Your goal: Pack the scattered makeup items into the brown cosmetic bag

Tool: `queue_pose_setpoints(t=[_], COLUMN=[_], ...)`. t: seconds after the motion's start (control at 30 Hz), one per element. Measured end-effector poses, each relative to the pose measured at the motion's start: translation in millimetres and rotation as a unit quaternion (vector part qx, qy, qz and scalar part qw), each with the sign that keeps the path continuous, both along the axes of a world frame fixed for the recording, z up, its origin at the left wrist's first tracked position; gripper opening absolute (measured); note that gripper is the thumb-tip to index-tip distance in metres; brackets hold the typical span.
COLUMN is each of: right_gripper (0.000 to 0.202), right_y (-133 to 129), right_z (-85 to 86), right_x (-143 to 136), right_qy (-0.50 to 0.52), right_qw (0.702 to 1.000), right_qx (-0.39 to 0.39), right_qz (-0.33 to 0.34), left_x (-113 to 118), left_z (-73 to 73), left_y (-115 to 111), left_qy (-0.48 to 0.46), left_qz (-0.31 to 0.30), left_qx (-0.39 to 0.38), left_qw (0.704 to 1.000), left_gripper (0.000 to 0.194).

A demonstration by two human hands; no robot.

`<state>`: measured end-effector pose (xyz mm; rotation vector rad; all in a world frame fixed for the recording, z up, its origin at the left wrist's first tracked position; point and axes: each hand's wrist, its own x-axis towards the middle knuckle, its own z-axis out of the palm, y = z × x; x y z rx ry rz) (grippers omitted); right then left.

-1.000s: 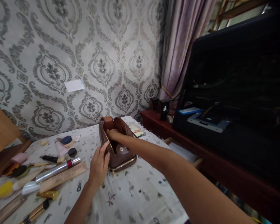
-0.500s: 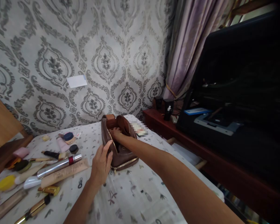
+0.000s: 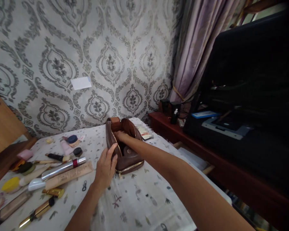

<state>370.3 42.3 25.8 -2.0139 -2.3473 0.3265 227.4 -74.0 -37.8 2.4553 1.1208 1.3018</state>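
A brown zippered cosmetic bag [image 3: 128,163] stands on the patterned sheet with its top unzipped. My left hand [image 3: 106,165] grips the bag's near left edge, fingers at the zipper. Into the opening reaches my right hand [image 3: 121,136]; its fingers are down inside and hidden, so what they touch or hold does not show. On the left of the bag lie a silver tube [image 3: 62,168] with a red band, a beige squeeze tube [image 3: 69,175], a small jar with a dark blue lid [image 3: 73,140] and a black round cap [image 3: 77,151].
More cosmetics lie at the left, among them a gold-and-black tube [image 3: 37,211] and a yellow round item [image 3: 11,185]. Behind the bag is a patterned wall [image 3: 110,64]. A dark red desk [image 3: 163,123] with a large black screen [image 3: 243,80] stands at the right.
The view has shifted slightly, so everything sits a little further right. My right hand stays inside the bag and my left hand keeps its hold on the edge.
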Motion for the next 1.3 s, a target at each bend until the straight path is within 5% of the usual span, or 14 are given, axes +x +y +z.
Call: queue_pose_setpoints(t=[0.13,0.3,0.5,0.63,0.7,0.77,0.83,0.93,1.03,1.13,1.3], right_gripper=[0.035,0.022,0.027,0.025,0.024,0.025,0.025,0.03,0.032,0.028,0.025], right_y=[-10.2,-45.8,-83.6,-109.1,-124.1,-139.9,-155.0,-170.7,-173.4,-167.2,-157.5], right_z=[29.9,49.1,36.4,16.0,7.6,1.5,-4.1,-17.5,-41.0,-68.6,-99.9], right_x=[2.8,9.9,26.1,33.0,31.8,26.0,14.6,-11.6,-42.2,-67.3,-84.2], right_qy=[0.024,0.047,0.056,0.068,0.117,0.184,0.238,0.286,0.323,0.357,0.416], right_qw=[0.998,0.998,0.994,0.98,0.945,0.878,0.822,0.794,0.803,0.819,0.854], right_qx=[-0.062,-0.02,0.047,0.165,0.296,0.429,0.492,0.459,0.352,0.271,0.161], right_qz=[-0.019,0.022,0.078,0.088,0.078,0.103,0.158,0.277,0.356,0.357,0.269], left_x=[-0.6,1.2,-15.0,-42.9,-60.9,-80.6,-100.5,-126.3,-144.4,-155.5,-162.4], left_z=[0.1,1.9,-1.1,-2.6,-2.3,-1.4,-0.1,1.7,2.2,1.6,-0.4], left_y=[-0.2,-2.9,-3.2,-5.8,-4.3,-0.1,5.3,11.7,13.3,11.9,11.8], left_qy=[0.008,0.026,0.076,0.165,0.209,0.252,0.278,0.278,0.279,0.29,0.311], left_qz=[0.001,0.013,0.001,0.024,0.059,0.118,0.183,0.266,0.335,0.37,0.383], left_qx=[0.002,0.001,0.029,0.017,0.029,0.04,0.038,0.022,0.002,-0.017,-0.034], left_qw=[1.0,1.0,0.997,0.986,0.976,0.96,0.942,0.923,0.9,0.883,0.869], left_gripper=[0.043,0.043,0.057,0.049,0.04,0.031,0.027,0.028,0.028,0.027,0.028])
